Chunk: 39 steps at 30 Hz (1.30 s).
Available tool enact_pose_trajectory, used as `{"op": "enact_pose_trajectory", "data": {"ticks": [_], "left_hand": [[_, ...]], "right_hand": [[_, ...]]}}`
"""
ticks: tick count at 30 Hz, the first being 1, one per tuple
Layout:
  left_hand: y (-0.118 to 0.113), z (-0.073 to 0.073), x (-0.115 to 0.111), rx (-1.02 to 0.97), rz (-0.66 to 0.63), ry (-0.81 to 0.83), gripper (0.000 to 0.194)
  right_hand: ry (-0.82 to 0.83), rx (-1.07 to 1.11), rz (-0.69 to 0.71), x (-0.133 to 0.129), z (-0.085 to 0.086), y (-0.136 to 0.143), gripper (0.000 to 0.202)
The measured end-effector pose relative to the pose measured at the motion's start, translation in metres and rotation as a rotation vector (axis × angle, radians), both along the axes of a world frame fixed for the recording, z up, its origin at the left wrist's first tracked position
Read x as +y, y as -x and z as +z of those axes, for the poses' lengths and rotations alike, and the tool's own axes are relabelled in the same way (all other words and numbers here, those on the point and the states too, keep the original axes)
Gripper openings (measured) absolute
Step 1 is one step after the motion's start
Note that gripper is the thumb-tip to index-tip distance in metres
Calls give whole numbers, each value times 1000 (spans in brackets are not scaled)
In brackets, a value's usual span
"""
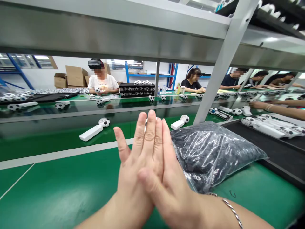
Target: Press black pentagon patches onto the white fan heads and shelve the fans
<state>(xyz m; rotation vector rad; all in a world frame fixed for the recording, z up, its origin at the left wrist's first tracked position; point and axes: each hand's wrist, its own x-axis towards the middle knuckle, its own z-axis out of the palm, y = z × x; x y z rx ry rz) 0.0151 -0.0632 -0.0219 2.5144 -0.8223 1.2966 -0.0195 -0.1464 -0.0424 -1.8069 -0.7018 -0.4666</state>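
Observation:
My left hand (pixel 139 162) is raised over the bench with its back toward me and its fingers stretched upward, the outermost digit spread to the left. Against it lies my right hand (pixel 175 183), also flat, its thumb crossing over the back of the left. No object shows in either hand, though the surfaces between them are hidden. Just right of my hands rests a clear plastic bag (pixel 219 152) packed with dark pieces. Beyond the fingertips are white handles with football-patterned heads: one device (pixel 94 132) to the left, another device (pixel 179 122) to the right.
A green bench (pixel 59 190) fronts a conveyor (pixel 47 140) carrying more devices. At right, a black tray (pixel 293 156) holds several white parts (pixel 271 127). A slanted metal post (pixel 221 63) and an overhead beam (pixel 114 28) frame the view. Several co-workers sit across the line; another person's arms (pixel 283 108) reach in from the right.

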Motion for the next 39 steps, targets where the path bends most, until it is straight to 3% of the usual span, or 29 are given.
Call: {"op": "enact_pose_trajectory", "data": {"ticks": [4,6,8,12,16,20,22,25,27,31,35,39], "left_hand": [[-4,3,13,69,88,-49,48],[-10,4,22,88,142,-94,48],[-14,3,28,82,165,-134,46],[-21,5,32,62,190,-132,44],[-23,13,34,107,242,-57,53],[-18,14,29,123,164,-16,55],[-17,12,27,117,170,-46,53],[-19,9,26,92,233,-96,54],[-19,6,26,77,251,-122,54],[-15,0,22,28,181,-142,47],[-13,-1,18,23,116,-174,42],[-14,4,16,90,-88,-367,38]], "right_hand": [[128,-93,-120,11,-8,6,91],[207,-129,-58,12,-10,4,94],[248,-120,0,7,-6,-1,77],[190,-210,-88,-1,1,-5,44],[190,-431,-17,0,4,0,38],[169,-321,-164,-5,12,0,33],[203,-386,-191,-4,13,-1,26],[268,-561,-120,-2,9,-2,23],[292,-538,-93,-5,10,-3,27],[311,-318,-152,-18,21,-5,36],[344,-322,-38,-24,32,-4,23],[322,-198,13,-36,39,-8,19]]}}
